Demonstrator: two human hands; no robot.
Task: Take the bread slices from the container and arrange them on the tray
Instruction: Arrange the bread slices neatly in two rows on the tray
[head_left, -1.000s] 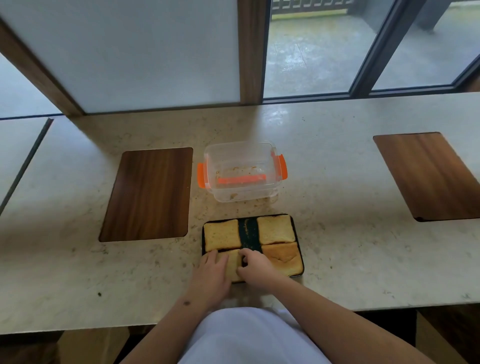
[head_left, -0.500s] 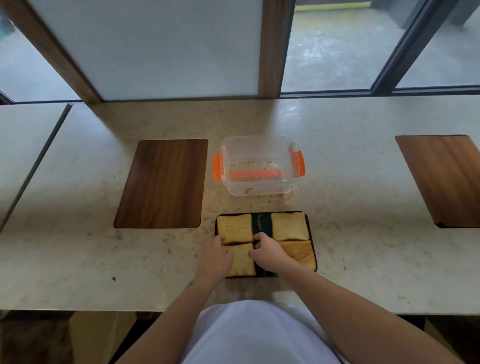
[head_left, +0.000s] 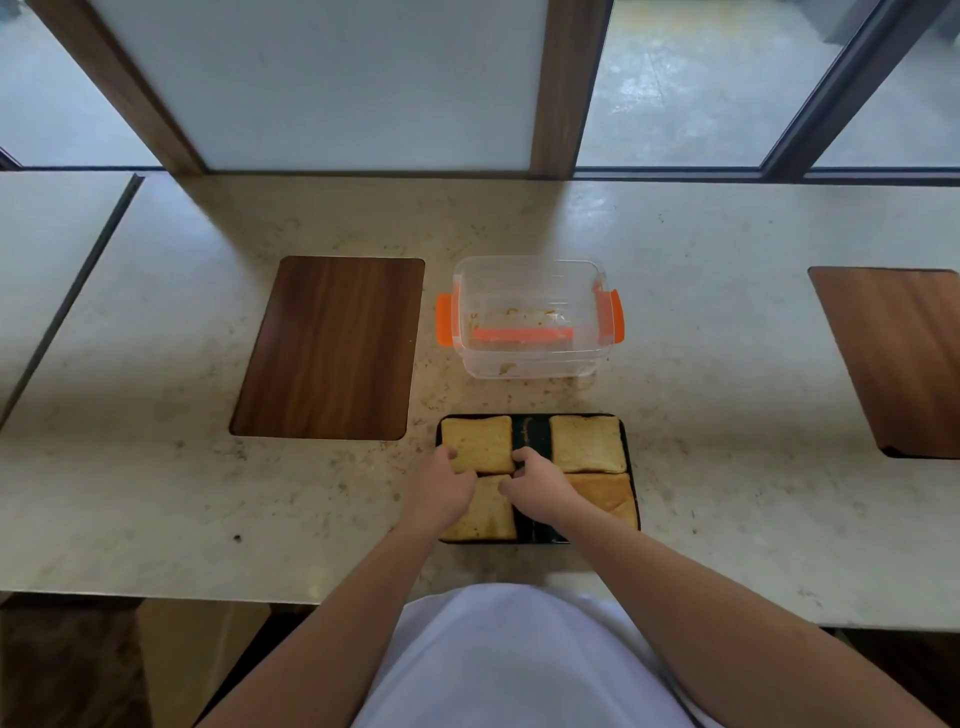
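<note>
Where both curled hands meet: far-left bread slice (head_left: 478, 443), left hand (head_left: 440, 488) and right hand (head_left: 537, 480) flanking.

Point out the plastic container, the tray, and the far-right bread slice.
plastic container (head_left: 530, 364): head view, on its clear front wall.
tray (head_left: 531, 434): head view, on the bare dark strip between the far slices.
far-right bread slice (head_left: 587, 442): head view, on its top face.

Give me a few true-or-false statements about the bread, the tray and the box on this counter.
1. Four bread slices lie on the tray. True.
2. The clear container still holds a slice. False: only crumbs show inside.
3. Both hands, left hand and right hand, are at the tray. True.
4. The container's clips are blue. False: they are orange.
5. The container stands nearer the person than the tray. False: it stands beyond it.
</note>
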